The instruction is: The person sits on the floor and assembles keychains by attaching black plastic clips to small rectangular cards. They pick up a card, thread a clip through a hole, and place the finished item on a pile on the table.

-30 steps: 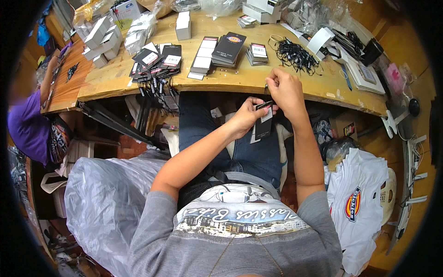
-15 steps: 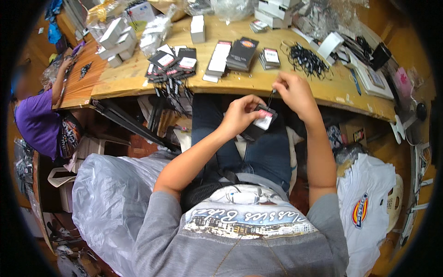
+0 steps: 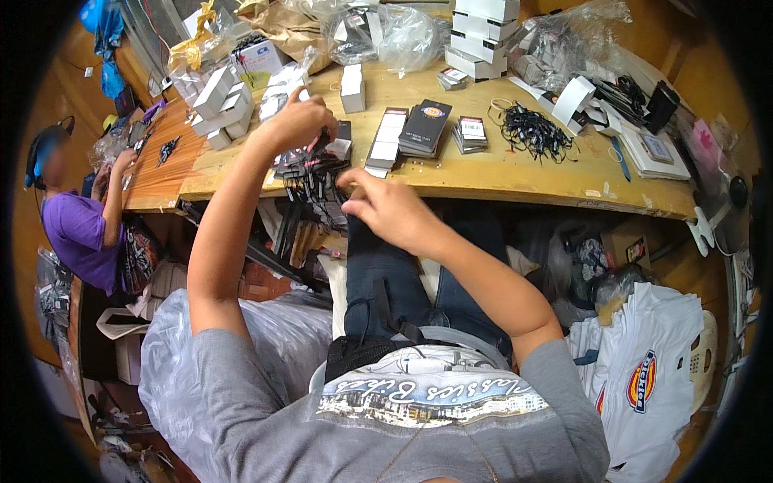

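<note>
My left hand [image 3: 299,127] is over a pile of black hang tags [image 3: 310,165] near the table's front edge. Its fingers close on a dark hang tag, partly hidden beneath them. Black cords [image 3: 316,191] from the pile hang over the edge. To the right of these cords is my right hand [image 3: 390,211], slightly blurred, with thumb and forefinger curled but apart and no object plainly between them. Right of the pile stand a stack of white-and-red tags [image 3: 388,137], a stack of black cards [image 3: 424,129] and a smaller tag stack [image 3: 469,134].
A tangle of black cords [image 3: 535,129] lies on the table's right. White boxes [image 3: 479,40] and clear plastic bags [image 3: 407,40] line the back. A person in purple [image 3: 80,233] works at far left. White shirts [image 3: 636,378] are piled at right; a large plastic bag [image 3: 181,370] is at left.
Both hands have moved left and away from my lap to the tag pile. The tag held above my lap is no longer there. My view has shifted slightly.
</note>
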`<state>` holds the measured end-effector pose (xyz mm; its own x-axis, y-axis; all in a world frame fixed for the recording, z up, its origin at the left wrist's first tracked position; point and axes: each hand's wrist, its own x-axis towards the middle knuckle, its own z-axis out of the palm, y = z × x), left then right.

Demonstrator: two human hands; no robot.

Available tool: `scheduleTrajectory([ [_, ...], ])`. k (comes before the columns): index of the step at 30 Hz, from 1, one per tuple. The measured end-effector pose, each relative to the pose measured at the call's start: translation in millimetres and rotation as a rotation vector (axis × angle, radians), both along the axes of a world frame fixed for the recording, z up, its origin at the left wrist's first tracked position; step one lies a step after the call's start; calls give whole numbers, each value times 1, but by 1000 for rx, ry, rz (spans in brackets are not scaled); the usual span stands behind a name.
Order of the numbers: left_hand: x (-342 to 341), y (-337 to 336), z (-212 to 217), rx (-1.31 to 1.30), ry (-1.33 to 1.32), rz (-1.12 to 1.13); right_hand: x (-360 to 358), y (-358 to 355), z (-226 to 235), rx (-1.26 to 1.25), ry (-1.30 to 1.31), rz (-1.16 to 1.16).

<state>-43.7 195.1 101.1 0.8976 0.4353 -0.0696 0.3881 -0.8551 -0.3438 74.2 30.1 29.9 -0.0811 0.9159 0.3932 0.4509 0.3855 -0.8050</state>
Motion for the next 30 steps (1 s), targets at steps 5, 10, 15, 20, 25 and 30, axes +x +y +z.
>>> scheduleTrajectory([
  [5,31,23,-21,-274,-321,-94,93,37,46,151,-500,-514],
  [10,80,28,-27,-507,-171,-6,152,83,48,-316,-692,-455],
  [15,90,36,-28,-448,-141,46,142,99,45,-454,-879,-439],
  [20,79,30,-36,-439,-503,-7,131,91,47,-280,-916,-502],
  [25,81,17,-34,-647,-1094,43,141,87,56,-44,-249,-340],
  [30,70,-36,-5,-1154,-1497,35,126,54,81,138,166,-47],
])
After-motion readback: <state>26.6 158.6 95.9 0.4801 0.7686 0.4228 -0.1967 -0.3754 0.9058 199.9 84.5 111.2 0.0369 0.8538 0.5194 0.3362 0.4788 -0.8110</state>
